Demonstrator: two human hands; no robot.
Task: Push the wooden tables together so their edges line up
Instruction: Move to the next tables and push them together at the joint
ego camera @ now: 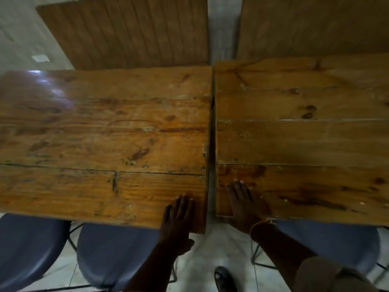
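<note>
Two wooden plank tables stand side by side with a thin dark gap between them. The left table [101, 133] has its near edge lower in view than that of the right table [305, 133], and its far edge also sits lower. My left hand [177, 218] lies flat on the left table's near right corner, thumb hanging below the edge. My right hand [245, 203] rests flat on the right table's near left corner, fingers spread, a bangle on the wrist.
Two more wooden tables [134, 32] [315, 26] stand behind, with a wider gap between them. Blue-grey chair seats sit under the near edges: left [27, 251], middle [113, 251], right [332, 245]. My black shoe [224, 278] is on the pale tiled floor.
</note>
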